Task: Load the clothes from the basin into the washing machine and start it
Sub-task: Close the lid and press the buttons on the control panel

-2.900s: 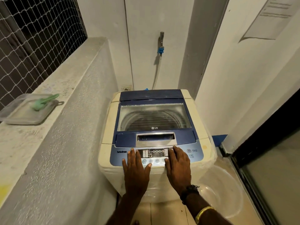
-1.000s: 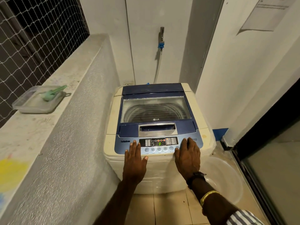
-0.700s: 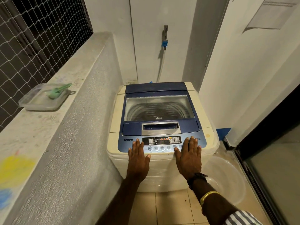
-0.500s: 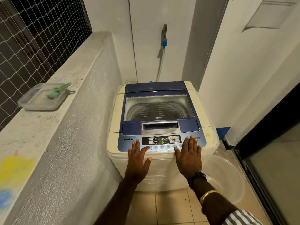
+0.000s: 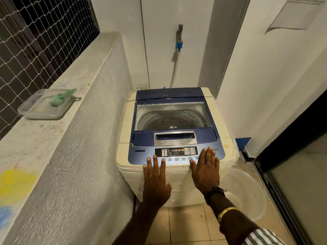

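1. Head view: both hands are empty and flat, fingers straight and slightly spread, pinching nothing. The left hand (image 5: 155,184) has its fingertips at the front edge of the panel (image 5: 141,155), with the palm hanging over the machine's front.
2. The right hand (image 5: 206,172) lies over the right end of the panel. Its thumb reaches toward the row of buttons (image 5: 177,159). We cannot tell whether any finger is actually pressing one.
3. We judge the hands sit there because the buttons are the last thing to work. The left looks like a brace, and the right is placed to choose and start a cycle.
4. The washer (image 5: 123,156) is a cream top-loader with a blue top, standing on the tiled floor (image 5: 185,225) in a narrow corner. Small red and orange marks glow on the display, so it seems powered.
5. Its lid (image 5: 169,119) is down. Through the glass we see the ribbed drum wall, but we cannot make out clothes inside.
6. The basin (image 5: 254,195) is clear plastic and sits on the floor just beside the washer's right front corner. It looks empty, so we take loading as done and only the start as left.
7. Behind the washer, a hose (image 5: 176,68) drops from a tap (image 5: 180,32) on the wall.
8. To the left, a ledge (image 5: 53,129) carries a clear tray (image 5: 35,110) with a green scoop (image 5: 62,99) in it, well apart from the hands.
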